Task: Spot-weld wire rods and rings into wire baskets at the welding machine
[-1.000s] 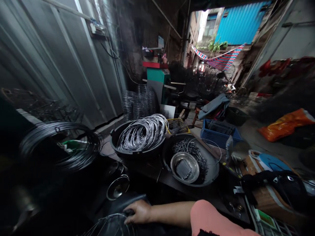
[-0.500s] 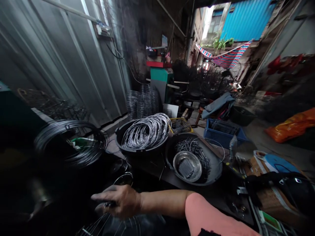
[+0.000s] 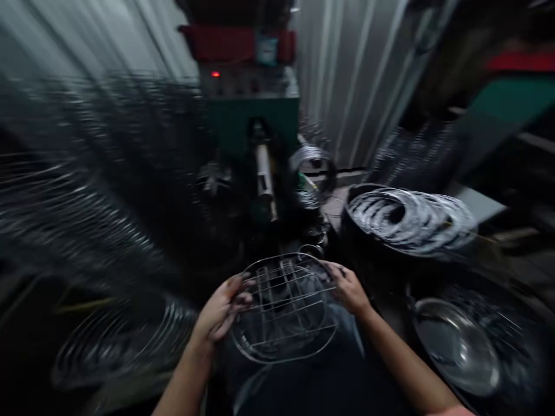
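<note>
A round wire rack (image 3: 284,303) with straight crossbars is held over my lap, a little tilted. My left hand (image 3: 223,303) is closed on its left rim. On the upper right rim, my right hand (image 3: 348,287) grips it with bent fingers. Just beyond the rack stands a green machine (image 3: 255,124) with a light-coloured cylindrical arm (image 3: 263,173) pointing toward me. Motion blur softens the picture, and the exact finger contacts on the wire are hard to make out.
To the right, a black tub holds shiny wire rings (image 3: 411,219). Nearer sits a steel bowl (image 3: 457,346) among short metal rods. Stacked wire racks (image 3: 87,214) fill the left side, with more curved wire frames (image 3: 125,341) below. A wire coil (image 3: 312,173) lies beside the machine.
The view has swung left toward the green machine. My right hand, earlier stretched out over the lap's wire, now grips the rack's right side. My left hand has come into sight on its left.
</note>
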{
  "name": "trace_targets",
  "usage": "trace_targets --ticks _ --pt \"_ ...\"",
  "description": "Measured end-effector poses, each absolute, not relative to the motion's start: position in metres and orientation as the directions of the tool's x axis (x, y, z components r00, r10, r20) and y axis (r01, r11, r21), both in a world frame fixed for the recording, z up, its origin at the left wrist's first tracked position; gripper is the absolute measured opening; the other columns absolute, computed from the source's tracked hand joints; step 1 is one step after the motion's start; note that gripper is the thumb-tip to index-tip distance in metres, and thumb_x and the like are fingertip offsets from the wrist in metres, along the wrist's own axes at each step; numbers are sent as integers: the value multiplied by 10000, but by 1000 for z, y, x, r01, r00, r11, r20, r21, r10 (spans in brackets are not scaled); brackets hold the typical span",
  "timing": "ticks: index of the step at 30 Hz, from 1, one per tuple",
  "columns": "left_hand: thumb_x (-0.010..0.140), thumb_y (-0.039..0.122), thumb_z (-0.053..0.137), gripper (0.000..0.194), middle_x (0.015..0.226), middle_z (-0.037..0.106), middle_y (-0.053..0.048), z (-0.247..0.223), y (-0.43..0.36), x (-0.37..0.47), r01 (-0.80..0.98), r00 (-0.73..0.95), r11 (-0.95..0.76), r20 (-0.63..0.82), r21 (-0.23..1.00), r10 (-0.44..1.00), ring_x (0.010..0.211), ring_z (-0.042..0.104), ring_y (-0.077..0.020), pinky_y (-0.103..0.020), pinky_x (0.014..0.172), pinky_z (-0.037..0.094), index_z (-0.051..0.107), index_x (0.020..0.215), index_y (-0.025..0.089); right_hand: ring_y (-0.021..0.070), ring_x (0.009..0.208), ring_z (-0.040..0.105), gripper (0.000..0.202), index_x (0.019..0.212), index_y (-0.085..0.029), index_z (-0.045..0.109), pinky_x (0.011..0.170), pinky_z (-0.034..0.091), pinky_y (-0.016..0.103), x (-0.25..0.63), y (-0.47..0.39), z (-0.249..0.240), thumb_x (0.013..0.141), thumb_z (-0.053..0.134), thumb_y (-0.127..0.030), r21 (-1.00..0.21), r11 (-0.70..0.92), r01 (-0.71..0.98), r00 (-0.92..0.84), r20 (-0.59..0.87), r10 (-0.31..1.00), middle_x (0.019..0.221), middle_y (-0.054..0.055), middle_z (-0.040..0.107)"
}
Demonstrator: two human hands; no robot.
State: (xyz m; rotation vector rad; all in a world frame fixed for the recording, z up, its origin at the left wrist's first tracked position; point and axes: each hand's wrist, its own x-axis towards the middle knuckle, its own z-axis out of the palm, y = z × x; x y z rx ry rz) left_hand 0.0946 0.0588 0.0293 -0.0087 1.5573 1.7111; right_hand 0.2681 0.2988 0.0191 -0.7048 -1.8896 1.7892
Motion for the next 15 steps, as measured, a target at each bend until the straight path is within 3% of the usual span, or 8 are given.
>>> trace_targets --ticks 3,6,8,10,12,15 --pt "845 291 594 198 845 637 -45 28 60 91 -618 -680 -49 -502 784 535 519 576 -76 -183 447 499 559 969 141 127 449 515 548 1105 -171 664 437 425 228 265 300 9 788 530 -597 -988 -59 141 -764 -147 628 525 7 593" --pt "836 280 608 211 814 632 -46 23 65 83 -625 -679 -79 -490 777 547 517 577 -79 -207 455 523 560 973 127 75 326 329 562 1130 -167 643 338 281 200 262 293 10 777 548 -595 -980 -124 157 -755 -200 625 403 -61 451" --pt "830 290 615 231 806 626 -47 20 65 79 -626 -664 -70 -484 777 570 520 579 -84 -228 466 537 560 980 122 97 415 456 515 1088 -174 661 410 379 214 257 289 14 758 588 -563 -987 -58 151 -752 -153 641 513 -24 564" --pt "820 304 626 258 806 620 -45 19 65 73 -623 -646 -45 -481 781 592 532 582 -89 -243 483 543 563 992 122 163 680 611 455 1056 -185 671 618 493 271 249 289 14 742 620 -511 -987 84 137 -740 -46 671 790 47 685" --pt "796 296 648 301 797 615 -37 17 64 68 -591 -650 -1 -476 806 592 552 584 -92 -244 510 539 560 1027 124 217 903 620 425 1048 -181 666 805 491 338 241 291 9 751 604 -478 -970 197 142 -732 31 680 993 82 687" --pt "727 227 696 443 725 587 4 12 56 64 -464 -736 78 -433 882 521 565 567 -88 -216 534 499 526 1122 119 242 944 620 400 1022 -162 657 871 472 390 233 295 -4 774 547 -455 -954 240 179 -746 28 666 1008 101 687"
